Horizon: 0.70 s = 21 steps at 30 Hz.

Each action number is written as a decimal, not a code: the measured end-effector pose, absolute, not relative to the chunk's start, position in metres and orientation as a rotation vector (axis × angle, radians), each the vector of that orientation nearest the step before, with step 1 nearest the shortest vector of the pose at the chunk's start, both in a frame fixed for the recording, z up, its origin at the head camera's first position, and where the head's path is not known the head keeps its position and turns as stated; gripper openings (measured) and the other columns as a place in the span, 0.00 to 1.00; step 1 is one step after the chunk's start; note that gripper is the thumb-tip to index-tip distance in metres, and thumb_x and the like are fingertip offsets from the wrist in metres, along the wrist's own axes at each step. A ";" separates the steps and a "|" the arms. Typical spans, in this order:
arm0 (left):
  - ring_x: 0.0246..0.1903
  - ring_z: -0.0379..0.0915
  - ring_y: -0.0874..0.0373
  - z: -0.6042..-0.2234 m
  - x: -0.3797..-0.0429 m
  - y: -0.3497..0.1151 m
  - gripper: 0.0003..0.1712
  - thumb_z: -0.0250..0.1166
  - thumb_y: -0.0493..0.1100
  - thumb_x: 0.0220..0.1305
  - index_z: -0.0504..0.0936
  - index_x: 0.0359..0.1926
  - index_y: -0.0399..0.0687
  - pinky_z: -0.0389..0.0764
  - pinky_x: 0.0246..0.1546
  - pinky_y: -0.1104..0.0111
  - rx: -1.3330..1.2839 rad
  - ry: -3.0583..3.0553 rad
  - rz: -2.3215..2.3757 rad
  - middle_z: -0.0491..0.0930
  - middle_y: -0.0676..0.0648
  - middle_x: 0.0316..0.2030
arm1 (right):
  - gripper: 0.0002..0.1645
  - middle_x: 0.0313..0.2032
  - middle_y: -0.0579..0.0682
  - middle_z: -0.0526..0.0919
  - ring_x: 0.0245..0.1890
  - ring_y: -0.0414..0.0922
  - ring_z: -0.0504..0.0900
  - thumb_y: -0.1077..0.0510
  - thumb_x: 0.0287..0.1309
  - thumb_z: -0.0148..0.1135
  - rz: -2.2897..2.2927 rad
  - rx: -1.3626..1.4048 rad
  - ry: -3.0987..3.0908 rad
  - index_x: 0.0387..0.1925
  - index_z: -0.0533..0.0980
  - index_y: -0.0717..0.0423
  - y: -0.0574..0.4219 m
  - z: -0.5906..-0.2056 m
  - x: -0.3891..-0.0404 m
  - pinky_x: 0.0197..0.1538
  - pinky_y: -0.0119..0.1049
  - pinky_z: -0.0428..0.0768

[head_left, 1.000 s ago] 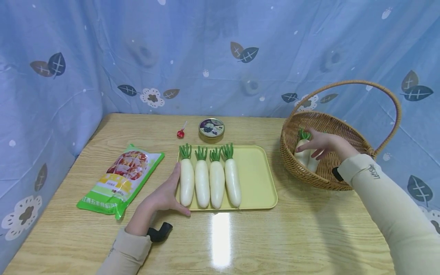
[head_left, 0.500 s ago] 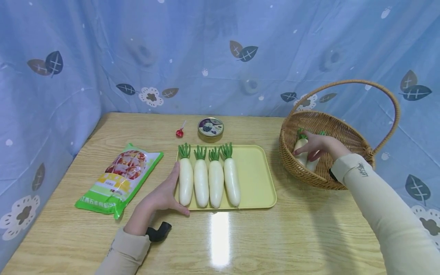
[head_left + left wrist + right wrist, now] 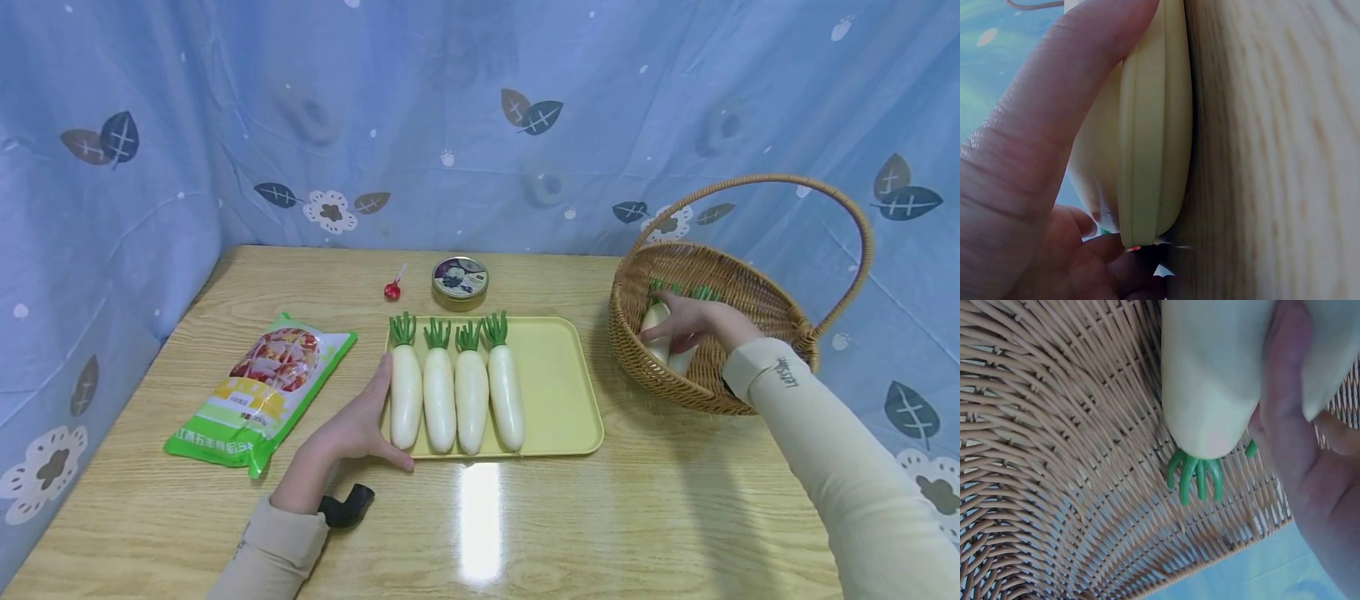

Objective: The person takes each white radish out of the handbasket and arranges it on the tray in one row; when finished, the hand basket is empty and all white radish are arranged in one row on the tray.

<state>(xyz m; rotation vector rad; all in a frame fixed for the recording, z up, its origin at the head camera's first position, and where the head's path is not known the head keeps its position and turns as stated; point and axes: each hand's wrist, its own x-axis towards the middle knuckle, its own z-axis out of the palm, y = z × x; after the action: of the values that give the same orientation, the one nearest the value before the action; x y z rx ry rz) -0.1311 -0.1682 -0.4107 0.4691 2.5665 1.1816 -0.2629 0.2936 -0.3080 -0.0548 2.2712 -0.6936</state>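
Several white radishes with green tops, one of them the leftmost radish (image 3: 406, 398), lie side by side on a yellow tray (image 3: 555, 392). My left hand (image 3: 360, 425) holds the tray at its near left corner. In the left wrist view the thumb (image 3: 1054, 87) lies against the tray's rim (image 3: 1147, 156), with the other fingers past its corner. Inside a wicker basket (image 3: 660, 383) at the right, my right hand (image 3: 690, 321) grips a white radish (image 3: 1210, 387). One finger (image 3: 1288, 394) runs between it and a second radish (image 3: 1329, 356). The fingertips are partly hidden.
A green and white food bag (image 3: 262, 392) lies left of the tray. Behind the tray are a round tin (image 3: 460, 282) and a red lollipop (image 3: 392, 290). The basket's tall handle (image 3: 795, 179) arches over its opening. A blue patterned curtain (image 3: 450, 125) surrounds the table.
My right hand has moved down a little in the basket and its fingers have closed round a radish. The left hand stays at the tray; the head view shifted slightly.
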 end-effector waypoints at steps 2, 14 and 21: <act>0.68 0.26 0.44 -0.411 -0.131 -0.168 0.89 0.82 0.54 0.18 0.23 0.67 0.35 0.40 0.65 0.52 0.468 2.567 1.179 0.25 0.35 0.68 | 0.59 0.54 0.79 0.50 0.32 0.47 0.77 0.52 0.57 0.59 -0.667 -0.065 2.294 0.66 0.25 0.67 0.293 -0.310 -0.264 0.36 0.39 0.80; 0.68 0.26 0.43 -0.411 -0.131 -0.168 0.89 0.82 0.54 0.18 0.23 0.67 0.35 0.40 0.65 0.52 0.471 2.570 1.180 0.25 0.35 0.68 | 0.53 0.49 0.81 0.51 0.37 0.56 0.73 0.53 0.54 0.60 -0.518 -0.088 2.471 0.65 0.39 0.73 0.290 -0.319 -0.263 0.32 0.37 0.81; 0.67 0.26 0.43 -0.415 -0.132 -0.168 0.88 0.82 0.53 0.19 0.23 0.67 0.34 0.40 0.65 0.52 0.504 2.575 1.197 0.25 0.34 0.68 | 0.53 0.47 0.76 0.59 0.41 0.60 0.74 0.56 0.52 0.63 -0.580 -0.066 2.430 0.65 0.38 0.72 0.289 -0.316 -0.263 0.36 0.40 0.81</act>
<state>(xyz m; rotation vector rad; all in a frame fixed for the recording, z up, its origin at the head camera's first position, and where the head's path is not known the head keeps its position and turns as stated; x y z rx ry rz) -0.1321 -0.1685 -0.4148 0.5039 2.5749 1.1969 -0.2627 0.2892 -0.3155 -0.0664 2.4295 -0.5804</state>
